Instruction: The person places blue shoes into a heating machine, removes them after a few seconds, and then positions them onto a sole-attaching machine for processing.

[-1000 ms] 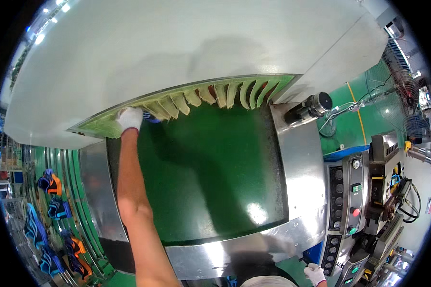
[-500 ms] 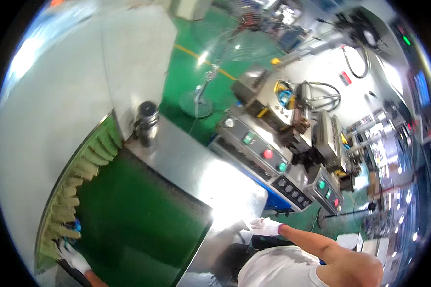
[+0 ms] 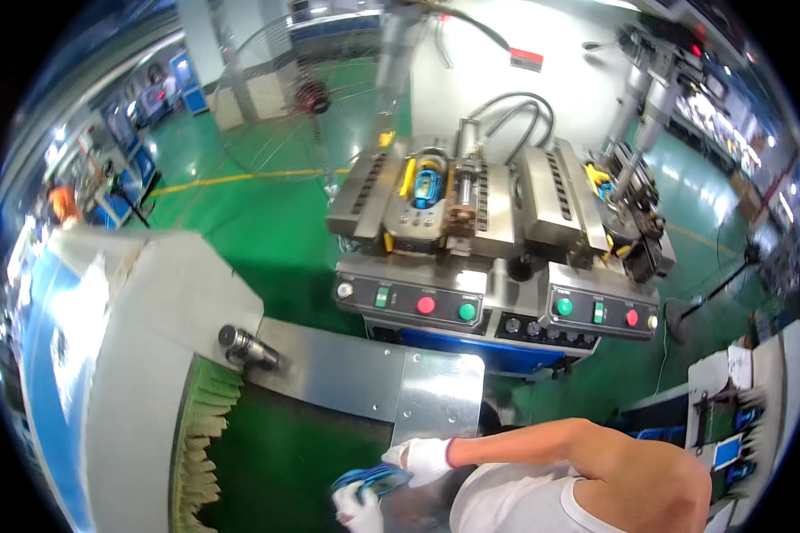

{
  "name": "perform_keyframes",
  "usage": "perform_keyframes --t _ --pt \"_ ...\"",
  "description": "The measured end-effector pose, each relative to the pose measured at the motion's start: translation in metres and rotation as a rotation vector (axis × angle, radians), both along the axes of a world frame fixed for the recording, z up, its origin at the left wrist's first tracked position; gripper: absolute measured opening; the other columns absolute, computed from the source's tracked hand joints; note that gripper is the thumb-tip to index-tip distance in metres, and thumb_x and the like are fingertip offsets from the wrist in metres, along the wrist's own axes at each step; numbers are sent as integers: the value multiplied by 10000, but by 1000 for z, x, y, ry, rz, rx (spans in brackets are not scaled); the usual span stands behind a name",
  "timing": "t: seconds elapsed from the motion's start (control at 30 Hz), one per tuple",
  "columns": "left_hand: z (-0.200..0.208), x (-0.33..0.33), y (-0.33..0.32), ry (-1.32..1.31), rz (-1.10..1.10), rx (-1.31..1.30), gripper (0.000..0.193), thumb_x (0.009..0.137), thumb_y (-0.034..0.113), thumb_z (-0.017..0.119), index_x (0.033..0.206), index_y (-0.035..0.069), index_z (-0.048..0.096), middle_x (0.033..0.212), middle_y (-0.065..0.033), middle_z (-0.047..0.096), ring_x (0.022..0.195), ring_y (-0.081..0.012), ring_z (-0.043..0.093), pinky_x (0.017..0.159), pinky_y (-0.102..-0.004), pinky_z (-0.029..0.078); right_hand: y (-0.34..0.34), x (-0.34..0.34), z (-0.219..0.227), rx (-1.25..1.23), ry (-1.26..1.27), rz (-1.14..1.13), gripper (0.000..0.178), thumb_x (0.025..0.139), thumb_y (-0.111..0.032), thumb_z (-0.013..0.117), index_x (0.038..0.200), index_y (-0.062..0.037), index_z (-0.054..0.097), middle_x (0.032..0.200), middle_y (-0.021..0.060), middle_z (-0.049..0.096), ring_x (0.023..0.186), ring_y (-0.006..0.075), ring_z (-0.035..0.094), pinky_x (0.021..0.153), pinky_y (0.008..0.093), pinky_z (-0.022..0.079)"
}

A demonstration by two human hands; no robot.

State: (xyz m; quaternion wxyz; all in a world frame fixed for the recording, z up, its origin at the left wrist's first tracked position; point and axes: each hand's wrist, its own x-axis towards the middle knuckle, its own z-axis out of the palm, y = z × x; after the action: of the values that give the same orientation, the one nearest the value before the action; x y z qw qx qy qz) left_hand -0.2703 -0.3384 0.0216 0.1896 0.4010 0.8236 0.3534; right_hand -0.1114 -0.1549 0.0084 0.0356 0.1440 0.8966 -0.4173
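The left hand [image 3: 357, 509] and the right hand [image 3: 420, 459], both in white gloves, hold the blue piece [image 3: 375, 480] between them, near the edge of the green belt [image 3: 271, 457].

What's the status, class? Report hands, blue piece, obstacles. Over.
Left hand, right hand: both gloved, gripping. Blue piece: held between them, near green surface. Curtain strips: off left, not touching it.
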Motion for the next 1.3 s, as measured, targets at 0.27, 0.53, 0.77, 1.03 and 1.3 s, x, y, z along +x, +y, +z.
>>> perform_keyframes --t 0.27,0.53,0.77,1.03,1.3 --pt "112 69 196 69 -537 330 277 833 40 781 1096 5 702 1119 -183 695 1083 -350 670 942 -432 548 113 80 107 -357 77 -405 433 756 -281 791 1084 -24 675 983 206 721 835 343 708 756 431 558" --pt "194 91 436 40 -452 472 529 929 70 727 1414 2 525 1360 -188 597 1263 -299 602 1053 -402 521 182 247 135 -1459 622 -941 544 850 -34 807 1345 35 592 1167 121 723 979 202 709 877 357 588" --pt "112 73 686 328 -555 260 568 943 262 713 1409 -8 535 1380 -231 586 1243 -352 615 1065 -419 490 219 329 148 -1532 1033 -1078 794 789 1 765 1512 2 437 1372 171 636 1180 316 673 1024 472 561" --pt "52 127 786 400 -274 -142 788 804 534 762 1330 -11 545 1259 -275 666 1183 -415 643 1032 -490 484 235 349 165 -1317 1091 -1383 593 824 -45 717 1383 52 543 1355 195 641 1184 352 659 1027 465 544" --pt "165 73 721 403 -322 -29 758 794 563 764 1242 -24 592 1207 -277 691 1135 -424 666 988 -472 513 258 319 131 -1218 1042 -1443 673 798 42 674 1441 14 478 1295 144 647 1093 254 689 954 409 585"
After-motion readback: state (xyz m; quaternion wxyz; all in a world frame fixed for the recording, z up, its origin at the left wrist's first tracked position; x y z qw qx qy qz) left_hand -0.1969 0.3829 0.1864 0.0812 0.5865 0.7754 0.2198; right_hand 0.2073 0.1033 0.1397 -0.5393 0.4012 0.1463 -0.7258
